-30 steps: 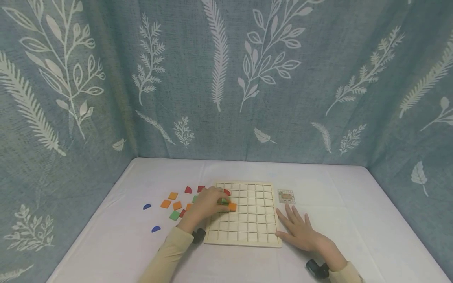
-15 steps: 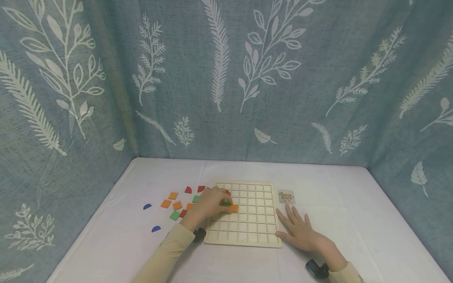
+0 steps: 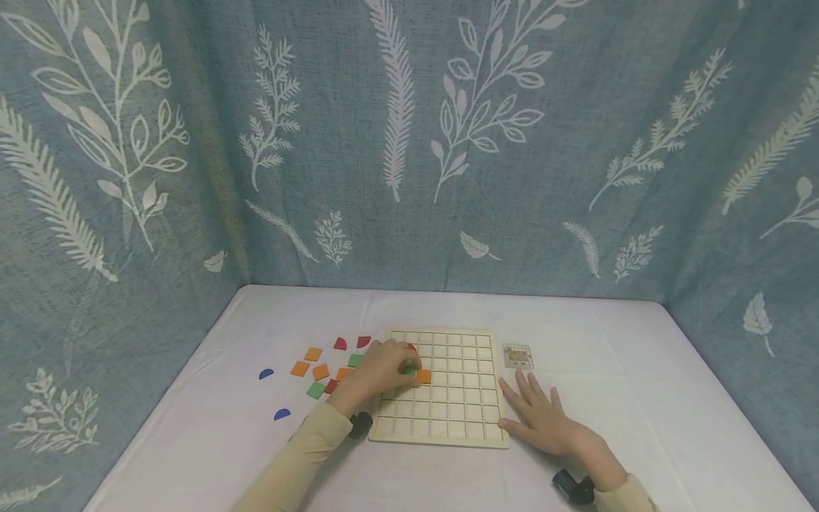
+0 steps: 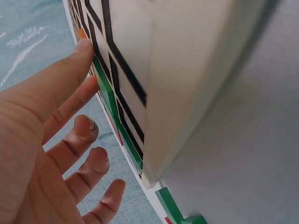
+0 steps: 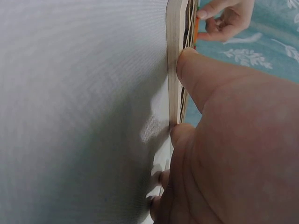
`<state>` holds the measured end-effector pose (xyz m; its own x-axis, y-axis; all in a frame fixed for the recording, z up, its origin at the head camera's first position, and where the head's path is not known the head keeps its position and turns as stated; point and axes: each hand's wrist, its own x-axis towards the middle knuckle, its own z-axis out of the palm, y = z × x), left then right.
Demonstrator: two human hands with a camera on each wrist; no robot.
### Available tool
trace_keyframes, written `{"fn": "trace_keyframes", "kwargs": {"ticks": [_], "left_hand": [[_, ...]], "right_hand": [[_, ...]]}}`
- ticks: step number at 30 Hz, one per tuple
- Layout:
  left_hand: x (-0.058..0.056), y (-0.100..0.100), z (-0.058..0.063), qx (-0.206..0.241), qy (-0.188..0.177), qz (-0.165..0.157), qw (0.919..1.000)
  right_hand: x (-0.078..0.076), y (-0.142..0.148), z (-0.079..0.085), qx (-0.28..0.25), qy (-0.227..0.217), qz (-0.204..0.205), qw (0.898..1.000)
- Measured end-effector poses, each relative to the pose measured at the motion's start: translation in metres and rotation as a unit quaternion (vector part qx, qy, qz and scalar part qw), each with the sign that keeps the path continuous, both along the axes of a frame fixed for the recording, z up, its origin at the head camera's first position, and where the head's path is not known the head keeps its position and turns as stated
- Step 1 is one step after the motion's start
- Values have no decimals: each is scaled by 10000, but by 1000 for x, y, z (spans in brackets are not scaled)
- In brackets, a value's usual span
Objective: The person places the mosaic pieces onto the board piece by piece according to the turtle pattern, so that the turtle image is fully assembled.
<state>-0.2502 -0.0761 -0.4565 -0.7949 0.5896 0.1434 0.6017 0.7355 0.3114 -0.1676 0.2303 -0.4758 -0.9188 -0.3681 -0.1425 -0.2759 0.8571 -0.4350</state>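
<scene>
My left hand [image 3: 386, 366] is over the left part of a pale wooden grid board [image 3: 448, 434]. Its thumb and index finger pinch at an orange square tile [image 3: 424, 376] lying in the grid; the other fingers are bent and free. Beside that tile lies a green tile [image 3: 409, 370], and a red piece [image 3: 412, 348] shows behind the index finger. The hand hides part of these. My right hand [image 3: 544, 421] lies spread on the cloth, thumb and index fingertips touching the board's right edge; in the right wrist view its thumb [image 5: 189, 63] presses that edge.
Left of the board lie loose pieces: orange squares [image 3: 313, 354], a green square [image 3: 316, 390], red quarter-circles [image 3: 340, 343] and blue half-circles [image 3: 281, 414]. A small printed card [image 3: 517, 356] is right of the board. A patterned curtain [image 3: 409, 142] stands behind the table.
My left hand has shifted slightly right along with the orange square tile, and more of the green tile shows between its fingers. My right hand has stayed still.
</scene>
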Motion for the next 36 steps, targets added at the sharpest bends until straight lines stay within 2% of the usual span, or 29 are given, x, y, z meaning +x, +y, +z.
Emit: {"fn": "trace_keyframes", "kwargs": {"ticks": [10, 18, 21, 28, 36], "left_hand": [[-3, -2, -2, 76, -49, -98, 9999], [-5, -11, -4, 524, -290, -127, 9981], [-6, -16, -2, 623, -289, 7, 9976], [-11, -34, 3, 477, -199, 434, 9977], [-20, -58, 6, 90, 134, 754, 9970]], "right_hand": [[0, 0, 1, 61, -72, -79, 9999], [0, 0, 1, -20, -124, -37, 9999], [-1, 0, 0, -65, -113, -30, 9999], [-1, 1, -1, 2, -88, -1, 10000], [1, 0, 2, 29, -153, -89, 9998]]}}
